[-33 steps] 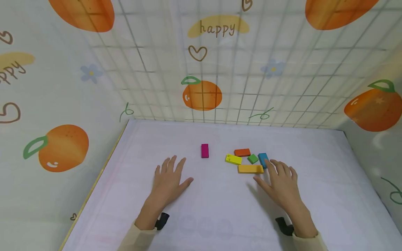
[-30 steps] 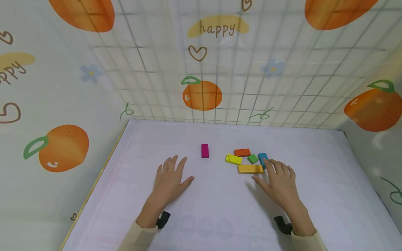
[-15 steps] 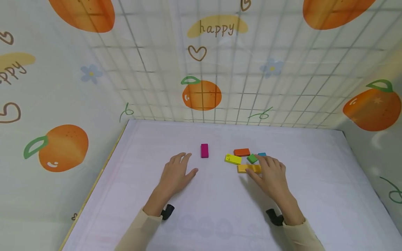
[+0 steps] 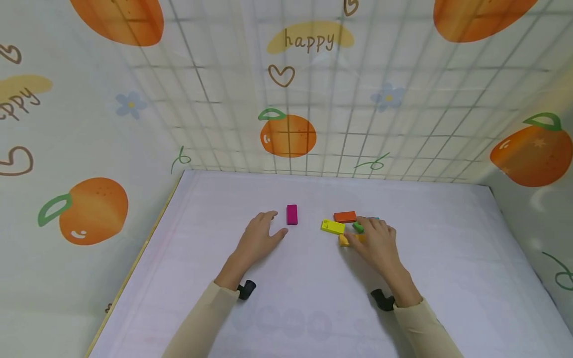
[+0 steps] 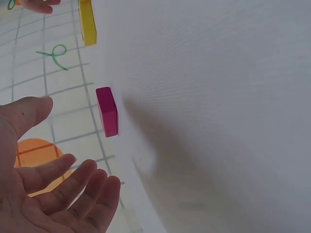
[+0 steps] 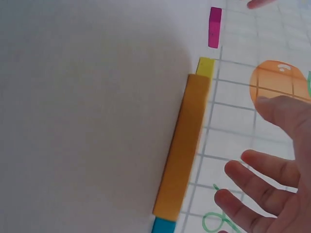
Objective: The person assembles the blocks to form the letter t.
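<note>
My left hand (image 4: 257, 238) hovers left of a magenta block (image 4: 292, 215), thumb and fingers spread apart with nothing between them. The left wrist view shows that magenta block (image 5: 107, 112) past the fingertips. Over the cluster at the right, my right hand (image 4: 377, 243) is held with loosely bent fingers, empty. It partly covers a long orange-yellow block (image 4: 343, 241), a green block (image 4: 357, 227) and a blue block. In the right wrist view the long block (image 6: 183, 145) and the end of the blue block (image 6: 164, 225) show beside the fingers.
A yellow block (image 4: 333, 227) and a red-orange block (image 4: 345, 217) lie left of the right hand. All the blocks are on a white tabletop (image 4: 295, 298). Behind it rises a curtain (image 4: 224, 124) printed with oranges and grid lines. Each wrist wears a black mount (image 4: 382, 300).
The left hand has moved forward and right toward the magenta block. The right hand has moved left over the cluster, covering more of the blue, green and long blocks. The blocks stay put.
</note>
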Demonstrator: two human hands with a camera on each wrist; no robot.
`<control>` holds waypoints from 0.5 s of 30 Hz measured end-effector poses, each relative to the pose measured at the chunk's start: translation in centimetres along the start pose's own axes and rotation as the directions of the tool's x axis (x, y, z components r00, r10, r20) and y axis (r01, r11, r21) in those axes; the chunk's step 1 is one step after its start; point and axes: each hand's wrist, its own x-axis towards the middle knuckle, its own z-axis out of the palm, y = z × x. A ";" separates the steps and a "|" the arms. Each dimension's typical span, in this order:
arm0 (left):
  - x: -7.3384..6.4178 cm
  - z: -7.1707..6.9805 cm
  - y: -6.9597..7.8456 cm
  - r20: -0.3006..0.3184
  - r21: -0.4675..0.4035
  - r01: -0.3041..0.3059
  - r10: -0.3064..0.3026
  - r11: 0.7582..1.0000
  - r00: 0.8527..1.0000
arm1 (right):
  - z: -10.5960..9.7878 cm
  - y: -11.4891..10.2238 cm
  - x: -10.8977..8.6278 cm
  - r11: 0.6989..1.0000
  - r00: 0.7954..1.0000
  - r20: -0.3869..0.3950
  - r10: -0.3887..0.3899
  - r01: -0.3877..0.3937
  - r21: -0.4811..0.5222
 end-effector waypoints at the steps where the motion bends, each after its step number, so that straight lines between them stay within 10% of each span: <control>1: 0.3 0.1 0.0 0.002 -0.009 0.005 -0.005 1.000 1.000 | 0.1 -0.1 0.1 1.000 1.000 0.006 0.003 -0.003 0.005; 15: 3.5 1.4 0.3 0.044 -0.119 0.066 -0.061 0.991 0.997 | 1.7 -0.8 1.9 0.997 0.996 0.069 0.058 -0.061 0.039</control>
